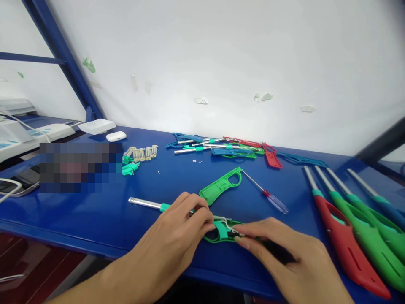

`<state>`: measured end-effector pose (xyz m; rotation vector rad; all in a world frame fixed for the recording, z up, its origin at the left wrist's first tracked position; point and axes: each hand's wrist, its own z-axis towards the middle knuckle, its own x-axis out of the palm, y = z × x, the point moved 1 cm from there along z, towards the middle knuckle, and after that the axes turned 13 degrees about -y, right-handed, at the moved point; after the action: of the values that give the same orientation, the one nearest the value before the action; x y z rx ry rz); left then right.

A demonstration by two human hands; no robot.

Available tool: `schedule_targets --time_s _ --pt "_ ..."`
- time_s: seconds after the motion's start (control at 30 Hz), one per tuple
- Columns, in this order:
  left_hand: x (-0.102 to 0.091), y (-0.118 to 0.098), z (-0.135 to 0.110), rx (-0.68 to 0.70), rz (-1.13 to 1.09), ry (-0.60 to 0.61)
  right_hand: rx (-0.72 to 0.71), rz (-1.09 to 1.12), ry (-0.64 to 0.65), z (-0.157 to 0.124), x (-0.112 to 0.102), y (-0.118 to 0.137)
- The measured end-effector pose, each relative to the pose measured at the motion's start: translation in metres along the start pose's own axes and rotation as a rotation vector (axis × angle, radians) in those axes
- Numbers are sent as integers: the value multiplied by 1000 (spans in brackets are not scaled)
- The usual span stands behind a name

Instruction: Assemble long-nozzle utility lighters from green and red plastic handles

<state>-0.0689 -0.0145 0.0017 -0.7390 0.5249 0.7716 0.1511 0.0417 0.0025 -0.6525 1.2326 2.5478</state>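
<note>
An opened green lighter body (221, 233) with a metal tube (144, 203) lies near the blue table's front edge. My left hand (186, 223) pinches its left part beside the teal trigger. From the right, my right hand (281, 253) presses fingertips on the same body, by a thin white wire. A loose green shell half (221, 185) lies just behind. To its right lies a screwdriver (267, 195) with a clear handle.
Finished red and green lighters (351, 236) lie in a row at the right. A pile of lighter parts (228, 147) sits at the back, small clear tanks (142, 153) and teal pieces at the left. A white earbud case (116, 136) and boxes stand far left.
</note>
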Motion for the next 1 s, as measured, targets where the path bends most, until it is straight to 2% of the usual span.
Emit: schedule_targets --time_s 0.2,0.4,0.57,0.87,1.0 --pt "-1 3 -1 32 50 83 -74 -52 -11 -1 0 3" --pt "-3 3 -1 46 66 63 -187 -202 -88 -5 6 5" --pt "-4 4 -3 48 36 75 -314 -329 -61 -4 14 8" --pt "-14 2 -4 34 59 184 -288 -323 -37 -9 18 6" --pt "-17 7 -4 -28 -7 228 -287 -334 -19 -11 18 4"
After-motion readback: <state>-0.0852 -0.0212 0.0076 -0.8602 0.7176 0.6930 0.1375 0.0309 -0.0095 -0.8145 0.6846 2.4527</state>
